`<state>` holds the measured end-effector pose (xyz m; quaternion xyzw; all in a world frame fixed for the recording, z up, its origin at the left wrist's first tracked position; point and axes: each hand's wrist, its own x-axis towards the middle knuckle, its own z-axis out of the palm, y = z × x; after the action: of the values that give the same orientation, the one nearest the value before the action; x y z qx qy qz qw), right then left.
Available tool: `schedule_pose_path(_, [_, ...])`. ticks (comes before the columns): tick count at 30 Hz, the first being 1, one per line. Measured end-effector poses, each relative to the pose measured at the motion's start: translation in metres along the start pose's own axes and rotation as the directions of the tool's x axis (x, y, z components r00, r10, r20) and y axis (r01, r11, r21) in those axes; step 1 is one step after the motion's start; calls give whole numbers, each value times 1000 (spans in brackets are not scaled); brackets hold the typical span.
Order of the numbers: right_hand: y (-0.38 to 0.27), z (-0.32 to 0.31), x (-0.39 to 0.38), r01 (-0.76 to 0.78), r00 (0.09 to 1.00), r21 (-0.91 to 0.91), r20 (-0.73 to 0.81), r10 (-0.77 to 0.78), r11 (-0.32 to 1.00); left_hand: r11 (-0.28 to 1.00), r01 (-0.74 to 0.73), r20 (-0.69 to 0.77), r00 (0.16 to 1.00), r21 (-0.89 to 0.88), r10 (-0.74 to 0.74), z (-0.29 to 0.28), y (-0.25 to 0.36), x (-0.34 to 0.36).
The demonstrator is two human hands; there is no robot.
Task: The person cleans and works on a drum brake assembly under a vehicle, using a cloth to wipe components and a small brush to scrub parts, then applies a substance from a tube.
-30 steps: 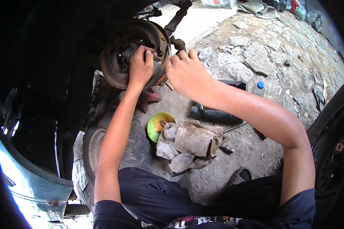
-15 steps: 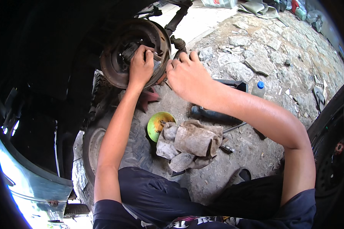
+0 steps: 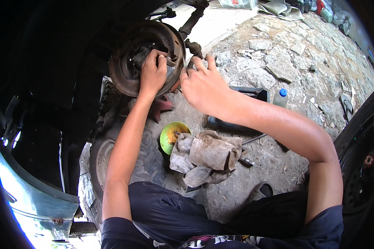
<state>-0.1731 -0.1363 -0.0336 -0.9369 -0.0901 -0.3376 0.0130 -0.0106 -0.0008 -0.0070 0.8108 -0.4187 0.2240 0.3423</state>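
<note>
A rusty round brake backing plate (image 3: pixel 119 79) hangs on the car's hub at the upper middle, its brake parts exposed. My left hand (image 3: pixel 153 74) reaches into its face, with thumb and fingers closed on a curved brown brake shoe (image 3: pixel 171 63). Just outside the plate's right rim is my right hand (image 3: pixel 205 85), back turned up and fingers curled. Whatever those fingers hold is hidden behind the hand. The dark wheel hub (image 3: pixel 140 57) sits left of my left fingertips, partly in shadow.
Below lie a green bowl (image 3: pixel 168 144) with small parts, a dirty rag (image 3: pixel 212 151) and a metal ratchet-like tool (image 3: pixel 247 161). A tire (image 3: pixel 147 155) lies under my left forearm. A red stand (image 3: pixel 162 107), a black tool case (image 3: pixel 259 93) and a blue-capped bottle (image 3: pixel 281 98) are nearby.
My right hand has shifted very slightly, its fingers and wrist turning a little at the plate's rim. My left hand keeps its hold on the brake shoe.
</note>
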Motion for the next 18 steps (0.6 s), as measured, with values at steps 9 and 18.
schedule_pose_path(9, [29, 19, 11, -19, 988, -45, -152, 12, 999, 1000, -11, -1, 1000, -3, 11, 4, -1, 1])
schedule_pose_path(18, [1, 15, 0, -3, 985, -21, -175, -1, 1000, 1000, -7, 4, 1000, 3, 7, 1, -4, 1])
